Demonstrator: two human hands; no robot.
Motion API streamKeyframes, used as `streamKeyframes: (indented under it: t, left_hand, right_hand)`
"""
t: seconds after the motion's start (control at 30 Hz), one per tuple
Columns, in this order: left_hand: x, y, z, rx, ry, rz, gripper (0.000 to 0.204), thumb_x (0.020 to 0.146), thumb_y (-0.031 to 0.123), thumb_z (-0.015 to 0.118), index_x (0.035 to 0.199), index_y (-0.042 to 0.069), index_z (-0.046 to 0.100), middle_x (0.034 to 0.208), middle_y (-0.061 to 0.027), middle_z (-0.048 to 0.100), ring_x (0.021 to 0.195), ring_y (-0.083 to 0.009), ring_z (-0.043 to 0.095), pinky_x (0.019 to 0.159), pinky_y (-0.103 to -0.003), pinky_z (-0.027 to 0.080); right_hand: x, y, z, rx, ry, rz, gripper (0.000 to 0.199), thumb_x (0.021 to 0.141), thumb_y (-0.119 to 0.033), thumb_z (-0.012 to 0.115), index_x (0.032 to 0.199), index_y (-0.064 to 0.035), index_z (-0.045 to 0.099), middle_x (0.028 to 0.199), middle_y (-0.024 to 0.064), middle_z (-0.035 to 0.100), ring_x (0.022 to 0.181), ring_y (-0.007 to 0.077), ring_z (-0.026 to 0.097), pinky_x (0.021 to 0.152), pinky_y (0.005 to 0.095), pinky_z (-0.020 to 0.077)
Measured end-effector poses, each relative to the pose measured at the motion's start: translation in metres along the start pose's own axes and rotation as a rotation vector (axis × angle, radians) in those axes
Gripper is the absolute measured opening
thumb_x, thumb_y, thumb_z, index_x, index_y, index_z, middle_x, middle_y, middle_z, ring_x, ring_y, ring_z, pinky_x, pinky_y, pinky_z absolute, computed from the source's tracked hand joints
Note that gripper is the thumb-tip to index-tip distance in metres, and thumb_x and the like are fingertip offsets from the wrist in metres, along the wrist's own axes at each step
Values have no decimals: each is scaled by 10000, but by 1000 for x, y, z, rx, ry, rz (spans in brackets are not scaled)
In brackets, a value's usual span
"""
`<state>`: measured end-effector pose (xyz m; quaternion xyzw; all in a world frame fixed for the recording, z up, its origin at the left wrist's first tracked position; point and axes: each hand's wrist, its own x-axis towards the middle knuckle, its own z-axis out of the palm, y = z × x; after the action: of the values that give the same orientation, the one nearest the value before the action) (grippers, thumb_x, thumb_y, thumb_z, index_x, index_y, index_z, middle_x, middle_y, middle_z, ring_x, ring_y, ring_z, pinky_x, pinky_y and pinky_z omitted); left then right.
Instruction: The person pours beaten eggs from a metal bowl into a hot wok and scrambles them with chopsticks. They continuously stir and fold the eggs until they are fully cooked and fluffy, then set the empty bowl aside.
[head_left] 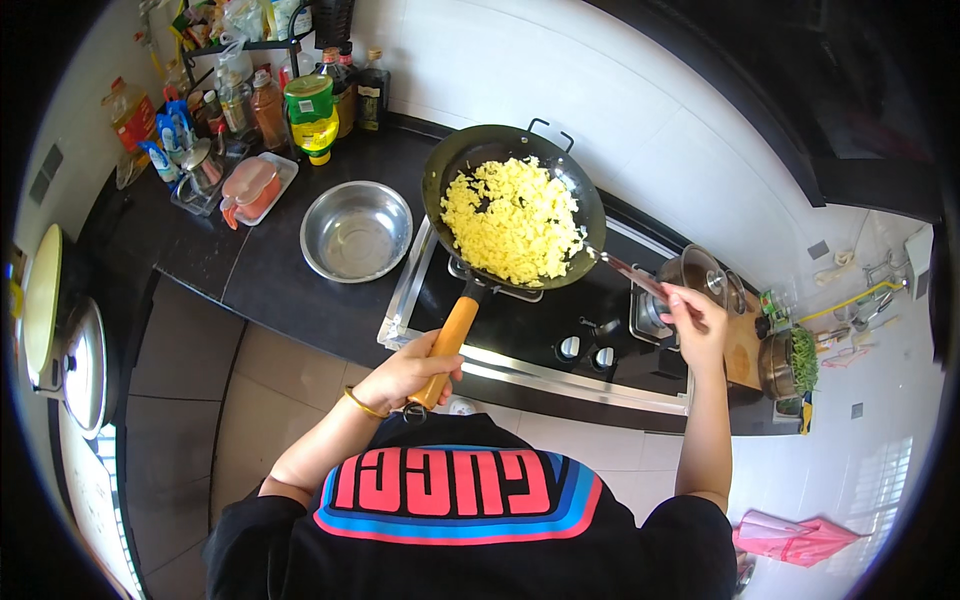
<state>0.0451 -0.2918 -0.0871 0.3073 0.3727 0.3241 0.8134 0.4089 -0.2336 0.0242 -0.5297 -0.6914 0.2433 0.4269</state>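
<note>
My left hand [425,368] is wrapped round the wooden handle [455,330] of a dark wok [437,175], which is over the left side of the stove. Crumbled yellow scrambled egg [515,220] is spread across the wok's inside. In my right hand [695,318] is the dark handle of a spatula [635,275]; its metal end reaches the wok's right rim, beside the egg. To the left of the wok stands a wide steel bowl [356,232], with nothing visible in it.
A lidded pot [695,275] sits at the right of the black gas stove [520,325]. Bottles, including an upside-down yellow one [313,120], crowd the back left counter by a pink-lidded container [252,187]. Greens [804,360] fill a pot at far right, near a wooden board [742,350].
</note>
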Motion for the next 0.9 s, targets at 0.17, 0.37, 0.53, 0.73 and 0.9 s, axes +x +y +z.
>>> streamKeyframes:
  t: [0.17,0.37,0.53,0.73,0.9]
  left_hand:
    - [-1,3,1,-2,0,-17,392,873,162,586,1175,26,378,806,-72,568,547,-123,561,482,-249,501]
    - [-1,4,1,14,13,-30,416,871,161,589,1196,24,368,816,-74,569,547,-120,561,481,-249,502]
    - [-1,2,1,2,10,-28,421,871,158,591,1202,24,368,819,-75,568,549,-120,561,481,-253,505]
    - [-1,3,2,-5,16,-14,413,872,156,590,1194,18,373,820,-73,568,555,-118,560,480,-251,501]
    - [0,1,2,2,17,-9,402,876,175,590,1187,26,383,812,-69,566,549,-116,557,492,-249,507]
  right_hand:
    - [-9,5,17,-381,-349,-319,162,797,-13,628,956,-2,657,1007,165,656,850,263,665,732,306,528]
    - [-23,-21,-4,-466,-410,-390,204,773,2,645,976,-5,655,1010,157,657,839,265,664,722,303,529]
    - [-29,-24,-15,-439,-390,-375,208,764,20,646,971,4,657,1009,158,659,813,240,669,693,280,528]
    - [-26,-13,-24,-156,-235,-152,206,811,51,588,1006,29,651,1042,160,646,828,167,653,659,242,548]
    - [-7,12,1,151,61,58,206,904,-94,549,1034,43,633,1004,137,639,861,181,633,651,266,571]
